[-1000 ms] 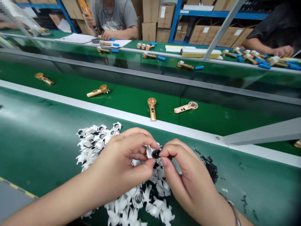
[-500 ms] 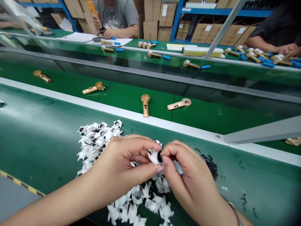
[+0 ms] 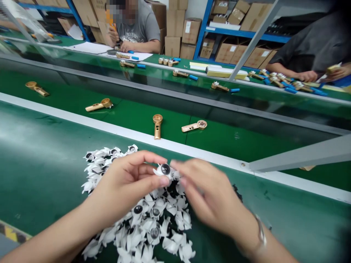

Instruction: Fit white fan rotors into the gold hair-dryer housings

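My left hand (image 3: 137, 175) pinches a small white fan blade (image 3: 161, 174) between thumb and fingers, its round black hub turned up toward me. Just to the right is my right hand (image 3: 210, 191), blurred by motion, its thumb and forefinger apart and nothing visible between them. Under and around both hands spreads a pile of white fan blades (image 3: 153, 233), some showing dark round hubs. Part of the pile is hidden behind my left hand and forearm. Small black pieces (image 3: 237, 193) show partly past my right hand.
Gold fan housings (image 3: 157, 128) lie spaced along the green conveyor belt (image 3: 131, 117) beyond a white rail (image 3: 123, 135). A grey metal strut (image 3: 301, 155) slants in at right. Across the line, two people handle parts near gold housings with blue cylinders (image 3: 193, 77). Cardboard boxes (image 3: 175, 25) stand behind.
My right hand has drawn off the fan blade's hub and moved slightly right. The left hand has shifted left with the blade, whose hub now faces up. The whole view has swung a little.
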`<action>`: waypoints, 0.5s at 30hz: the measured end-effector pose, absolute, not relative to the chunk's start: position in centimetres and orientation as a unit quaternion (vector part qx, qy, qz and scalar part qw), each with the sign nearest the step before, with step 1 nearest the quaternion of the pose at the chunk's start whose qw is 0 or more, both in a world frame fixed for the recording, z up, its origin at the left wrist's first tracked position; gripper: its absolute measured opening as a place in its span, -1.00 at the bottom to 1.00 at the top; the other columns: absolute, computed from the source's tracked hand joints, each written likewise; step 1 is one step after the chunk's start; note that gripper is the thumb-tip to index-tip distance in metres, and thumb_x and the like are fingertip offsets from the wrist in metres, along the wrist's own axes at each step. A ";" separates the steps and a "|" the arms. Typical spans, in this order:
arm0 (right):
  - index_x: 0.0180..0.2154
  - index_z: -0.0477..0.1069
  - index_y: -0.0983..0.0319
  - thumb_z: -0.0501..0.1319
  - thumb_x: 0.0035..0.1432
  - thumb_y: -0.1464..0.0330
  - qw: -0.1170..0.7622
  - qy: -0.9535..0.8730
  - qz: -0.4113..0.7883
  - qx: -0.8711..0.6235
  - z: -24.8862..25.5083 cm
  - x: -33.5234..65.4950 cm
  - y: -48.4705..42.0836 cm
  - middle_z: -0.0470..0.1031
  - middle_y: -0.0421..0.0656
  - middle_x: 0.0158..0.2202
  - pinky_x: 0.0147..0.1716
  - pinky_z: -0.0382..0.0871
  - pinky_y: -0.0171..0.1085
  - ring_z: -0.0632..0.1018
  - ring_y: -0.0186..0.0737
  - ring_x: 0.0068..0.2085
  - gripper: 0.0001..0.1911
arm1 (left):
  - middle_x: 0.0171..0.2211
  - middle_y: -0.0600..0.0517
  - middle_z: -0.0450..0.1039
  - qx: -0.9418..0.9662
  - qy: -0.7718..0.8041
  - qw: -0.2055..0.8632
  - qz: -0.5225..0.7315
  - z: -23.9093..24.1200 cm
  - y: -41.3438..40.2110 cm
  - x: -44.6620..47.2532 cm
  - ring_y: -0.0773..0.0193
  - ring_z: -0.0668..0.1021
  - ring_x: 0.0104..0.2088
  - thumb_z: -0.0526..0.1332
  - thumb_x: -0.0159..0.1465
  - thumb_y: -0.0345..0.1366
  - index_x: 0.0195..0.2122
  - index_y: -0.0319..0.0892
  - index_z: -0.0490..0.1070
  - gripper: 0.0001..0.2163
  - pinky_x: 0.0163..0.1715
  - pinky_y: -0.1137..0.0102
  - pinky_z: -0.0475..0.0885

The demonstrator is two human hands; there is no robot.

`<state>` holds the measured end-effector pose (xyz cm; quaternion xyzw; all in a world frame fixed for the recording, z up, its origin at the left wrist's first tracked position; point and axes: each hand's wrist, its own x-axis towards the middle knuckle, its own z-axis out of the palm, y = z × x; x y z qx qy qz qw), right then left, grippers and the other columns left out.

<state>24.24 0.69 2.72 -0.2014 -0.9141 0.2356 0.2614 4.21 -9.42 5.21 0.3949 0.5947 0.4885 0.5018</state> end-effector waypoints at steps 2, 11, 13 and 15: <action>0.19 0.31 0.23 0.14 0.27 0.42 0.239 -0.897 0.175 -0.328 1.8 23.1 5.7 0.47 0.06 0.03 0.01 0.45 0.01 0.50 0.03 0.04 -0.54 | -0.40 0.07 0.54 0.376 0.572 0.514 0.517 5.0 -9.3 3.2 0.30 0.61 -0.36 0.43 0.17 -0.27 -0.18 -0.03 0.53 -0.79 -0.39 0.51 0.53; 0.01 0.43 0.27 0.24 0.31 0.27 0.114 -0.905 0.169 -0.374 -1.3 20.3 18.7 0.50 -0.06 0.00 -0.05 0.49 -0.03 0.56 -0.13 -0.06 -0.70 | -0.15 0.10 0.46 0.303 0.533 0.544 0.573 4.8 -10.2 0.7 0.44 0.50 -0.33 0.52 0.05 -0.25 -0.30 -0.03 0.53 -0.77 -0.33 0.60 0.47; 0.05 0.41 0.33 0.29 0.23 0.37 0.129 -0.907 0.173 -0.363 -0.7 21.2 16.3 0.52 0.00 -0.04 0.01 0.44 0.00 0.55 -0.06 -0.04 -0.63 | -0.19 0.10 0.47 0.295 0.533 0.546 0.575 4.4 -10.4 0.3 0.42 0.50 -0.32 0.52 0.05 -0.21 -0.27 0.01 0.55 -0.76 -0.31 0.58 0.46; 0.18 0.31 0.36 0.28 0.14 0.45 0.154 -0.906 0.181 -0.351 0.3 22.5 12.7 0.53 0.02 -0.07 0.06 0.40 0.00 0.54 0.00 -0.02 -0.45 | -0.22 0.08 0.48 0.288 0.531 0.549 0.578 4.0 -10.5 0.2 0.39 0.51 -0.31 0.51 0.05 -0.15 -0.22 0.03 0.58 -0.73 -0.27 0.54 0.48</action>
